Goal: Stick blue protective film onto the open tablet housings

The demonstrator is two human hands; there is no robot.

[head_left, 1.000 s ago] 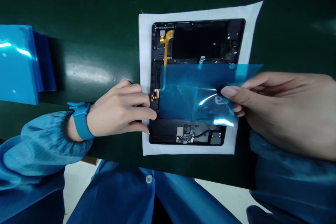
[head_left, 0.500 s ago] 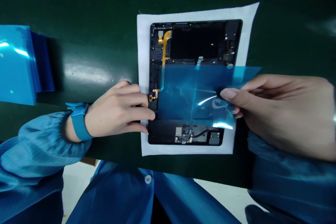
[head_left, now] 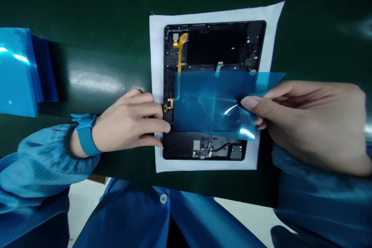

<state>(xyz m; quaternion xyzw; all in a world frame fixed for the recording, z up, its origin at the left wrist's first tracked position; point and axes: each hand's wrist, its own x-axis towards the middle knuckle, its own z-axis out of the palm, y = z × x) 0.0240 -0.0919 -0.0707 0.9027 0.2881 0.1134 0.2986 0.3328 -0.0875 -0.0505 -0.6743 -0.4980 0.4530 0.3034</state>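
Note:
An opened black tablet housing with an orange flex cable lies on a white sheet on the dark green table. A see-through blue film lies across the housing's middle. My right hand pinches the film's right edge between thumb and fingers. My left hand, fingers together and curled, presses against the housing's left edge and the white sheet. A blue band sits on my left wrist.
A stack of blue film sheets lies at the far left of the table. The table's near edge runs just below the white sheet, with my blue coat under it.
The whole scene has shifted slightly to the left in the view. The film and both hands keep the same positions relative to the housing.

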